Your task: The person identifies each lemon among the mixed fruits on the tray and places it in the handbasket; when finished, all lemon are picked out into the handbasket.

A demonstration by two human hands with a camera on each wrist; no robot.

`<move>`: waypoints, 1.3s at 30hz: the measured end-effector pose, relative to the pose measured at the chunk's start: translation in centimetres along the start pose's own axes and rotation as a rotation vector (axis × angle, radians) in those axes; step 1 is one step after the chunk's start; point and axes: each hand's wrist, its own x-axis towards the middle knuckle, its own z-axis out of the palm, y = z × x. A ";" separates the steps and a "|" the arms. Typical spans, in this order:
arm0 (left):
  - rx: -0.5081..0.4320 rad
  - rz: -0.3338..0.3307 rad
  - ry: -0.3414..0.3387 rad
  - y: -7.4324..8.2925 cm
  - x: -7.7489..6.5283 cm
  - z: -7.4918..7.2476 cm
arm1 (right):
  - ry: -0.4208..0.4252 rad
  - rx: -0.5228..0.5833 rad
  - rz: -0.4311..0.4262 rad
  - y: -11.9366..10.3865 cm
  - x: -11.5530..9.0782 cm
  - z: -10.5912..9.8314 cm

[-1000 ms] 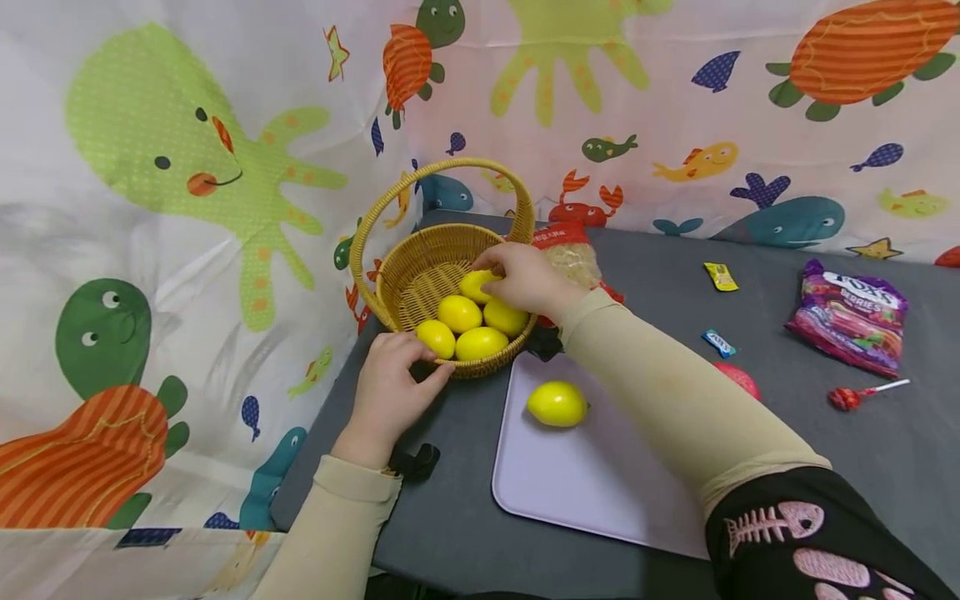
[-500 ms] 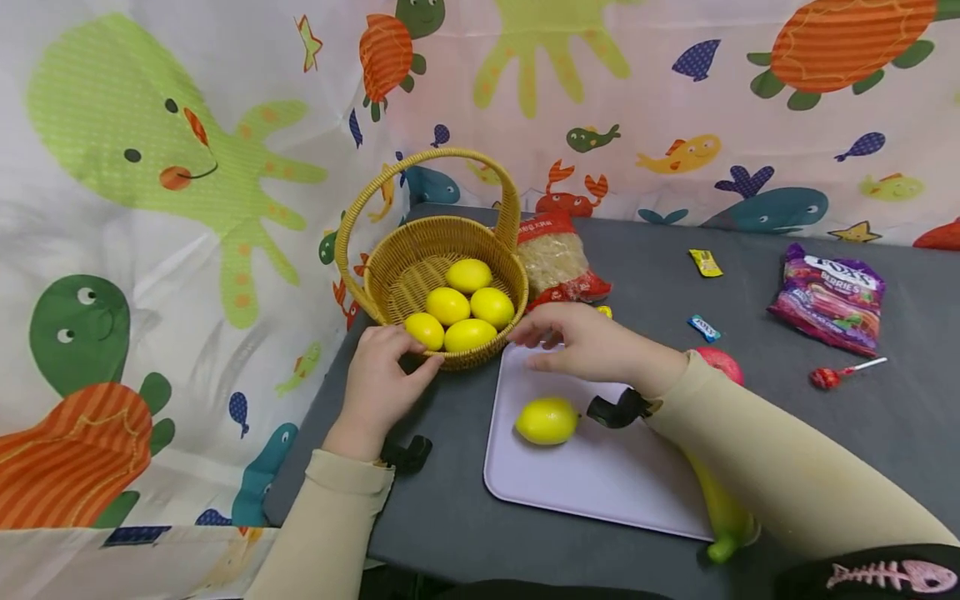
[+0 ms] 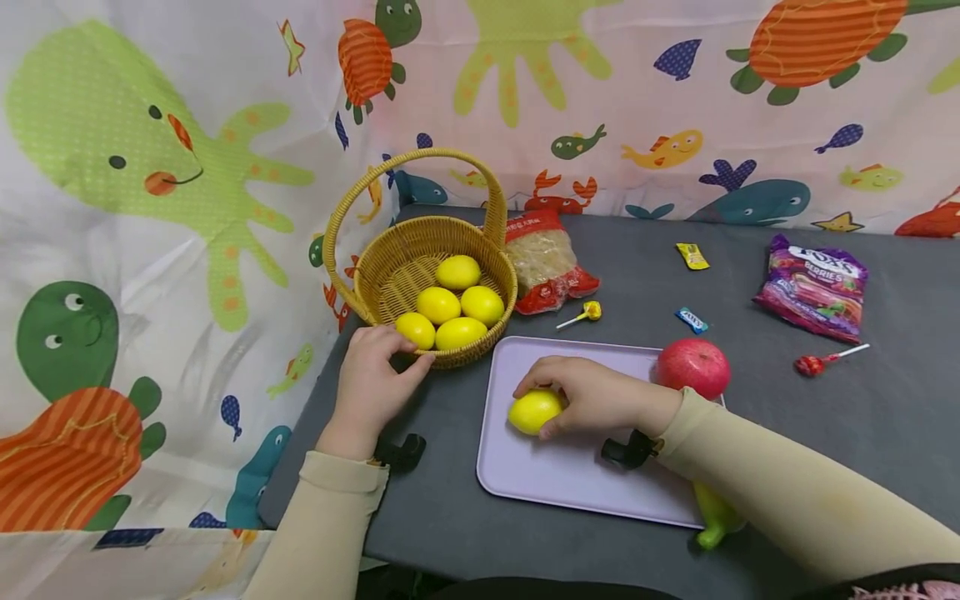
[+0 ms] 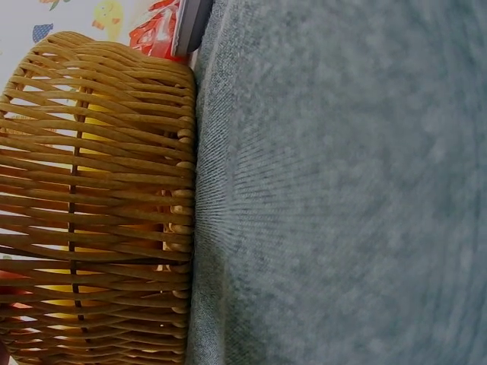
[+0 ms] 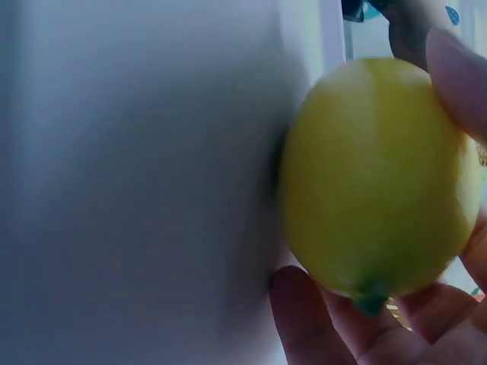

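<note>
My right hand (image 3: pixel 603 393) grips a yellow lemon (image 3: pixel 531 413) over the lilac tray (image 3: pixel 517 475), thumb on one side and fingers on the other. In the right wrist view the lemon (image 5: pixel 377 175) fills the grasp, its green tip toward the bottom, close to the tray's surface. At the front left rim of a wicker basket (image 3: pixel 467 358), my left hand (image 3: pixel 367 390) holds the edge between thumb and fingers. Several lemons (image 3: pixel 438 306) lie inside the basket. Its woven side (image 4: pixel 114 198) fills the left part of the left wrist view.
Beside the basket lies a red-and-clear bag (image 3: pixel 543 258), with a yellow lollipop (image 3: pixel 581 314) in front. A red round fruit (image 3: pixel 693 367) and a green-tipped yellow item (image 3: pixel 716 512) sit by the tray's right side. Farther right are a purple candy bag (image 3: pixel 813 287), a red lollipop (image 3: pixel 812 364) and small wrapped sweets (image 3: pixel 692 320).
My right hand has left a lemon in the basket, come back over the tray and taken hold of the lemon there. My left hand stays at the basket rim.
</note>
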 end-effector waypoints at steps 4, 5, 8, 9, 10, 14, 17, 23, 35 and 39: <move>0.000 -0.007 0.000 -0.3 0.0 0.0 | -0.003 -0.005 -0.030 -0.3 0.3 0.1; 0.000 -0.010 0.000 -0.3 0.0 -0.1 | -0.007 -0.008 -0.039 -0.4 0.5 0.1; 0.003 -0.017 0.002 -0.5 -0.1 -0.2 | -0.017 -0.011 -0.053 -0.8 1.2 -0.4; 0.003 -0.019 0.002 -0.5 -0.1 -0.2 | -0.015 -0.010 -0.058 -1.0 1.5 -0.7; 0.004 -0.021 0.001 -0.5 -0.1 -0.3 | -0.012 -0.003 -0.060 -1.2 1.9 -1.1; 0.009 -0.016 0.000 -0.7 0.0 -0.2 | 0.028 0.061 -0.077 -2.7 3.4 -3.2; 0.006 -0.005 -0.001 -0.7 0.1 -0.2 | 0.083 0.114 -0.073 -3.9 4.9 -4.8; 0.014 0.001 0.000 -0.7 0.1 -0.1 | 0.188 0.186 0.039 -4.7 9.1 -6.1; 0.002 0.012 -0.016 -0.4 0.1 0.0 | 0.192 0.218 0.170 -4.0 14.8 -5.5; 0.007 0.007 -0.013 -0.3 0.2 -0.2 | 0.180 0.185 0.151 -4.5 15.9 -5.2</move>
